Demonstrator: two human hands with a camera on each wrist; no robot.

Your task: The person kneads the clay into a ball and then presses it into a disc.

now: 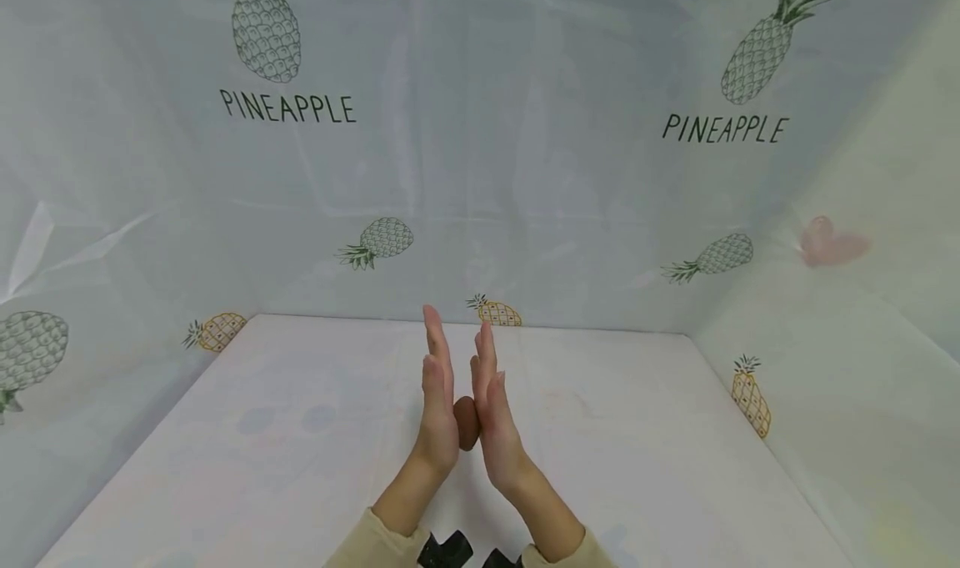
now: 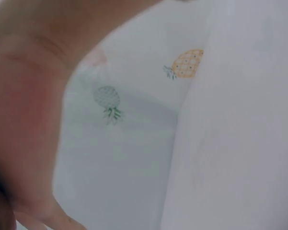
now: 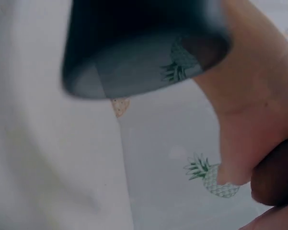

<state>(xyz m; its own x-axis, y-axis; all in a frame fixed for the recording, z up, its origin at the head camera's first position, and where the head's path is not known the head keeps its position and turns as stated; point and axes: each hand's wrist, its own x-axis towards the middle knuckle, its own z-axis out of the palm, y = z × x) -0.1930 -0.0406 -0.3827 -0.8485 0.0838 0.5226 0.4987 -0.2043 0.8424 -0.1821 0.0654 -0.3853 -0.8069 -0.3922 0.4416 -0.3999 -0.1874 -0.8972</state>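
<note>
A small brown rounded lump [image 1: 467, 424], which looks like modelling clay, sits between two flat palms in the head view. My left hand [image 1: 438, 409] presses it from the left, fingers straight and pointing up and away. From the right my right hand [image 1: 497, 422] presses the other side, its fingers likewise straight. The hands stand upright above the table, a narrow gap between their fingertips. In the right wrist view the brown lump [image 3: 278, 177] shows dark against a palm. Only a dark edge of the lump [image 2: 0, 213] appears at the lower left of the left wrist view.
A white table [image 1: 300, 443] spreads beneath the hands. Pale sheeting [image 1: 480, 159] printed with pineapples hangs behind it and along both sides. Black wrist gear [image 1: 446, 549] shows by the sleeves; a dark, blurred device [image 3: 144, 48] covers the top of the right wrist view.
</note>
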